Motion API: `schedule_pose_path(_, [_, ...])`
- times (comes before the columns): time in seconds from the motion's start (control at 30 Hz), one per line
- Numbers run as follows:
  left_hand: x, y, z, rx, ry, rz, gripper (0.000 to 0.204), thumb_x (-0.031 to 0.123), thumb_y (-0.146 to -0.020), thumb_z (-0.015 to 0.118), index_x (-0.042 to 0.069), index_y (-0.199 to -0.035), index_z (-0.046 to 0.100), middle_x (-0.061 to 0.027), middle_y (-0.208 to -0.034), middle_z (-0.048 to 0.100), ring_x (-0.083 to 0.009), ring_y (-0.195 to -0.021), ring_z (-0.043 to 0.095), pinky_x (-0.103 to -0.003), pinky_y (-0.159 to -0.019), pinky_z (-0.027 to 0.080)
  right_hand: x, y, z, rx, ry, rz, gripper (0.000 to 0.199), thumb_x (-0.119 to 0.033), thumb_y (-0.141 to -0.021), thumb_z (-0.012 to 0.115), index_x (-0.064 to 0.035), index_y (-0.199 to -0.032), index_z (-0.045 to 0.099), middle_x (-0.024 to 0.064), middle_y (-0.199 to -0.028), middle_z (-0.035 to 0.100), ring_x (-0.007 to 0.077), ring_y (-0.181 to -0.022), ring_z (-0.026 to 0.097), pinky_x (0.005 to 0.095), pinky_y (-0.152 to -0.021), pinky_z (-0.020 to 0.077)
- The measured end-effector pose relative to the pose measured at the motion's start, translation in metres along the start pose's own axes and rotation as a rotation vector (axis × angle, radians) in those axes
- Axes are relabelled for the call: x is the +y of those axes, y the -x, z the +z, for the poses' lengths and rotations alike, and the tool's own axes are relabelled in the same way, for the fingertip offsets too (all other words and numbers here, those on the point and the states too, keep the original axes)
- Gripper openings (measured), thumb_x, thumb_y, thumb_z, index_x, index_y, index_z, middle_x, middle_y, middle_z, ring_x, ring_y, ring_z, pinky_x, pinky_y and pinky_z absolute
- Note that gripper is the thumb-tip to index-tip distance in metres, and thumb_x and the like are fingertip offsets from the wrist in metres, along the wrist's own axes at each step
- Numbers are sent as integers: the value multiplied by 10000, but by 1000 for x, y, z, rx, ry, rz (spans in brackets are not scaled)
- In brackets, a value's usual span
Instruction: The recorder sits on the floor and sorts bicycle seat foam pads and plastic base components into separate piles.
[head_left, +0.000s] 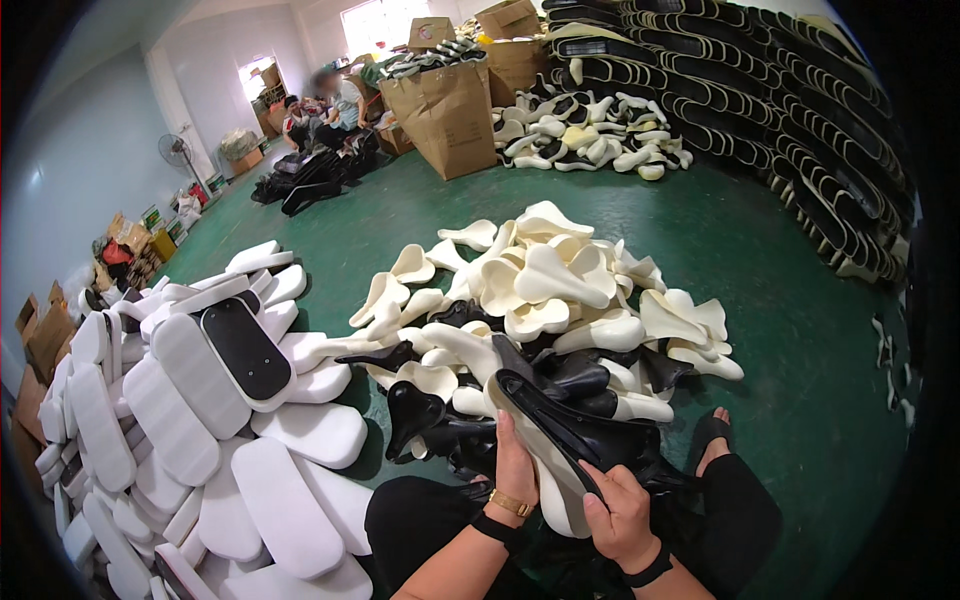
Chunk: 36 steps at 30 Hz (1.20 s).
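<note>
Between my hands, in front of my lap, is a cream foam bicycle saddle pad [558, 495] together with a black plastic saddle shell [545, 415]. The shell lies along the pad's face; whether they are joined I cannot tell. My left hand [515, 465] is closed on the pad's left side, thumb up. On the other side, my right hand [622, 515] pinches the shell's near edge, fingers curled. Just beyond, a heap of cream saddle pads [560, 280] rises from the floor, with several black saddle shells [415, 410] mixed in at its near side.
White oblong foam pads [290, 500] are piled at my left, one showing a black plate [245, 345]. Behind stand a tall cardboard box [440, 115] and another saddle heap [595, 135]. Stacked black seats [820, 180] line the right. Two people [340, 110] sit far back by black pieces [315, 175].
</note>
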<state>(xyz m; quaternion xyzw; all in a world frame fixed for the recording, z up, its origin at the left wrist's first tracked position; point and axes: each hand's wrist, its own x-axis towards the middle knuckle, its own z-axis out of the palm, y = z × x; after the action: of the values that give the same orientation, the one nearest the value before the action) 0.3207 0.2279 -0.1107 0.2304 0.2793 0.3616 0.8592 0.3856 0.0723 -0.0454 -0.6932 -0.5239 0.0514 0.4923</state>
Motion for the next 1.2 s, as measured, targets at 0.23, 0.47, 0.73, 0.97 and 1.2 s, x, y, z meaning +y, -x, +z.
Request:
schedule_pose_path(0.23, [10,6,7,16,28,32,595,623,-955,382,97,-1158,575,-57,-1030,638,-200,-938,608,-326,-850,498,-5,-1,6,-21,-57,29,353,-141,-842,565,55,-1124,648,155,-726,533,272,-647,536,342,-595,447])
schedule_pose_path(0.47, [15,12,12,-23,44,17,573,580,-989,339,84,-1201,533,-68,-1073,623,-195,-950,609,-337,-862,499,-4,1,7,-29,-49,23,367,-191,-858,566,42,-1126,659,132,-745,546,256,-648,585,340,-595,484])
schedule_pose_path(0.73, [8,6,2,-45,42,23,579,588,-985,347,87,-1214,524,-60,-1092,607,-187,-992,583,-330,-889,472,-7,1,8,-37,-72,37,338,-124,-848,555,68,-1110,646,156,-744,570,270,-659,554,340,-611,460])
schedule_pose_path(0.97, [-10,-9,-16,-60,-16,91,577,562,-989,378,71,-1271,487,-71,-1191,567,-197,-1075,545,-343,-958,430,-12,-1,6,-55,-46,39,341,-168,-858,583,12,-1138,655,122,-761,553,275,-634,588,349,-588,488])
schedule_pose_path(1.2, [-2,-3,-9,-93,-47,55,709,696,-911,404,73,-1231,519,-66,-1147,586,-208,-1042,559,-344,-935,449,-8,2,17,-26,-24,21,337,-165,-863,579,11,-1141,650,109,-792,578,271,-667,614,349,-603,508])
